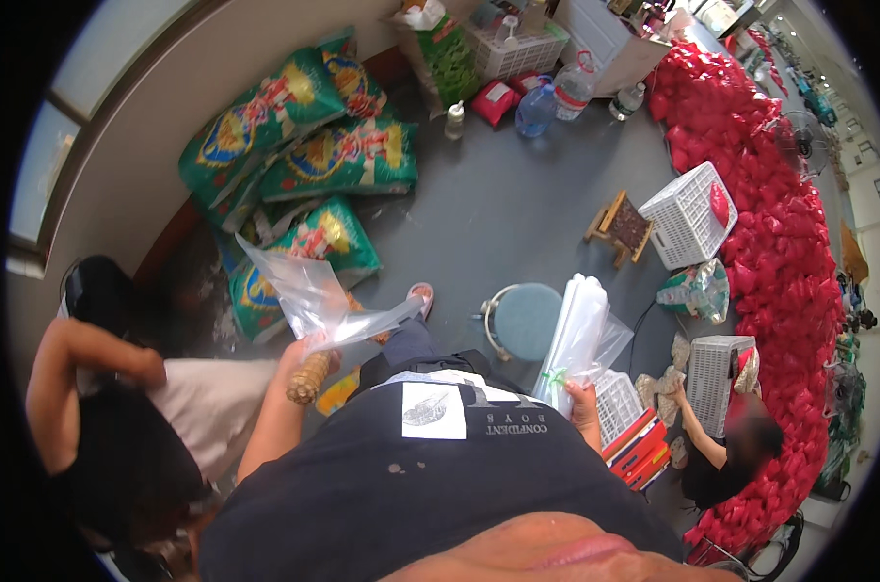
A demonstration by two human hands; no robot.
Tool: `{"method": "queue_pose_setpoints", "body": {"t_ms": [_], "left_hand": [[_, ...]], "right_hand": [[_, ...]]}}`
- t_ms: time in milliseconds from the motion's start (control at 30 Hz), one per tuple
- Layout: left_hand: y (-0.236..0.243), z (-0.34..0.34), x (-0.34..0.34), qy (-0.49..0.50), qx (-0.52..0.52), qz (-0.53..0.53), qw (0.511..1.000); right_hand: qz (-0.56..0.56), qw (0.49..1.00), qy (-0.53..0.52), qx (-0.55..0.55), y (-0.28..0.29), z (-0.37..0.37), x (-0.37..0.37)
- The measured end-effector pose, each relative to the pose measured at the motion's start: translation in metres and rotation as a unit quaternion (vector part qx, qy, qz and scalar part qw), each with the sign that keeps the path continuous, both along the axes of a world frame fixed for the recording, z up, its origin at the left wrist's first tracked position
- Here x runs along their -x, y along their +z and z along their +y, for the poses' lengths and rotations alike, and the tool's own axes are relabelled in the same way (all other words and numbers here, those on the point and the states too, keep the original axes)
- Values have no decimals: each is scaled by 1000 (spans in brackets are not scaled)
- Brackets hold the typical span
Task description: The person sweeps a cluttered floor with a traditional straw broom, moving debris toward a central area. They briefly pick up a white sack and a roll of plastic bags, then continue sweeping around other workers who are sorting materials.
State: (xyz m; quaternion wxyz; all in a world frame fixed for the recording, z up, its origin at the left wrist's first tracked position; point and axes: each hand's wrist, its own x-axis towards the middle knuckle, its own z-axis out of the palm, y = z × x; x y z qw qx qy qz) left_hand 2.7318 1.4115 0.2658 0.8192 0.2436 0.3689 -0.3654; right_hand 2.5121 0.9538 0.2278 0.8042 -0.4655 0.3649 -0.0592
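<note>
My left hand is closed on a loose clear plastic bag, which spreads up and out over the green sacks. A tan, knobbly thing shows beside that wrist; I cannot tell whether it is held or worn. On the other side, my right hand grips a roll of clear plastic bags near its lower end, where a green tie sits. Between the hands, past my body, stands a round blue-topped stool.
Printed green sacks pile up at the far left. Another person is close on my left, and a co-worker on my right. White baskets stand before a long heap of red packets. A low wooden stool is nearby.
</note>
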Motion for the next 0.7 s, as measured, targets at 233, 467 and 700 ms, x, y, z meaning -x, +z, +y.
{"method": "queue_pose_setpoints", "body": {"t_ms": [233, 467, 700], "left_hand": [[-43, -47, -153, -78, -8, 27, 997], [-52, -106, -272, -11, 71, 94, 993], [-45, -239, -374, 3, -62, 90, 994]], "right_hand": [[-12, 998, -64, 3, 17, -27, -118], [11, 994, -108, -3, 16, -83, -203], [-1, 994, -105, 11, -12, -223, -320]]}}
